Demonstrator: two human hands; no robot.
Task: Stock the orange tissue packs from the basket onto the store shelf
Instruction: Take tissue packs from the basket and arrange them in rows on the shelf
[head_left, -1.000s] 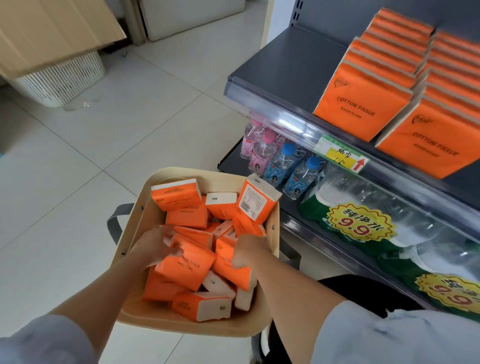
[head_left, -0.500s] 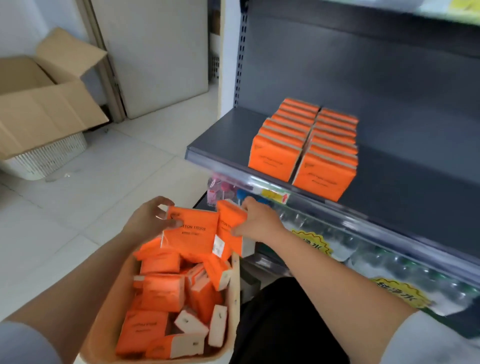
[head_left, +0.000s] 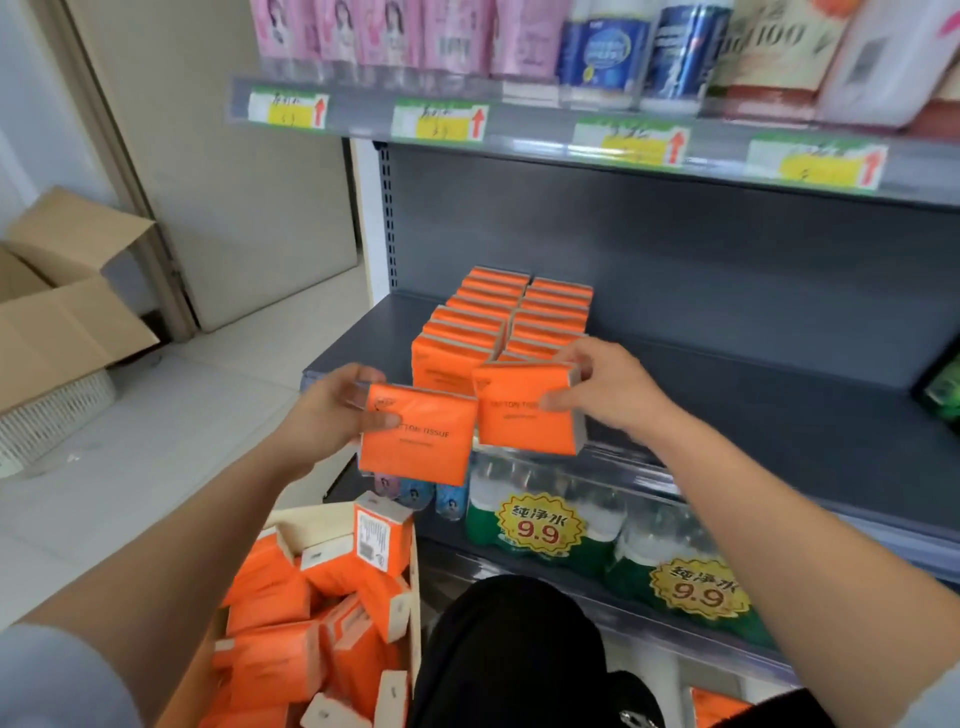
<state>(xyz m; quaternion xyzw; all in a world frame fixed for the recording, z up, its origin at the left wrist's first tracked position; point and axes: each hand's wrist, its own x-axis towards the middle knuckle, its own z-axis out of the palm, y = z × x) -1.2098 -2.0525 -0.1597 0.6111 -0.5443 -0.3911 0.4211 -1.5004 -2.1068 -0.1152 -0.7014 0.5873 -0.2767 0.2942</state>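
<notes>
The left hand (head_left: 332, 410) grips the left pack (head_left: 421, 441) by its left edge, thumb curled across the orange front and fingers behind. The right hand (head_left: 608, 389) pinches the right pack (head_left: 524, 410) at its right end, thumb on the front and fingers over the top corner. Both packs are held upright in the air, printed faces toward the camera, side by side with their inner edges about touching, just at the front lip of the shelf (head_left: 727, 405).

On the shelf stand 2 rows (head_left: 498, 317) of the same orange packs, running front to back. The right pack overlaps the front of the right-hand row in view; whether it touches it I cannot tell.

The basket (head_left: 317, 517) sits at lower left, holding a loose heap (head_left: 280, 634) of packs, 1 on end at its far right corner with the barcode showing.

Under the shelf lie green-wrapped water bundles (head_left: 540, 525) marked 9.9. Price tags (head_left: 439, 122) line the upper shelf edge. A cardboard box (head_left: 62, 312) stands open on the floor at left.
</notes>
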